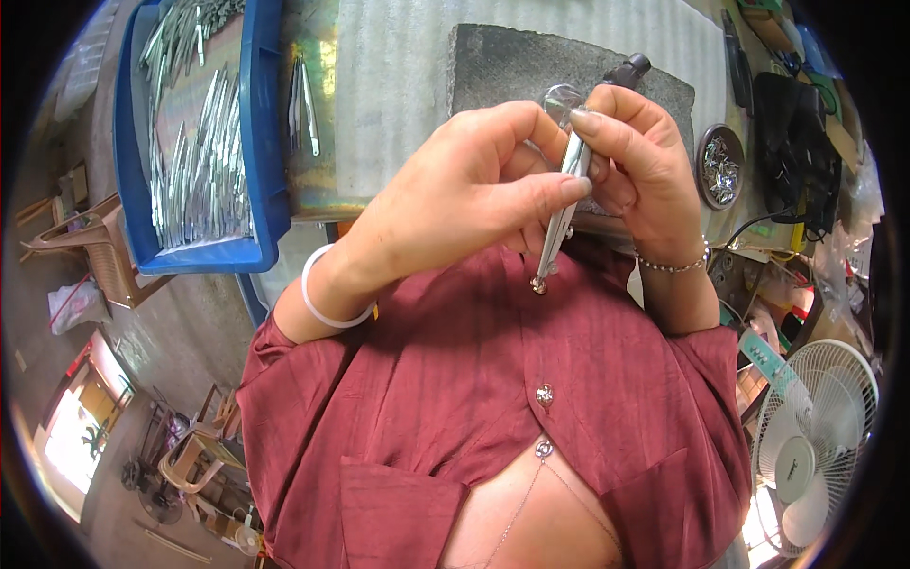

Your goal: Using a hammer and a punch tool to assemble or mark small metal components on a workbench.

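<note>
Both hands hold up one slim silver metal tool (pixel 555 232) in front of my chest. It looks like tweezers, but its exact kind is unclear. It stands tilted, its lower end toward me. My left hand (pixel 464 180) pinches its left side between thumb and fingers. My right hand (pixel 645 156) grips the upper part, its thumb near the top. A clear round disc (pixel 563 100) shows at the far end by the right fingertips; I cannot tell whether it is joined to the tool. My fingers hide part of the tool.
A dark grey slab (pixel 502 66) lies behind my hands, with a black object (pixel 626 71) on it. Right of it is a round dish (pixel 707 180) of small metal parts. A blue tray (pixel 268 123) with many silver pieces stands left, near several loose ones (pixel 305 104). A fan (pixel 815 446) stands lower right.
</note>
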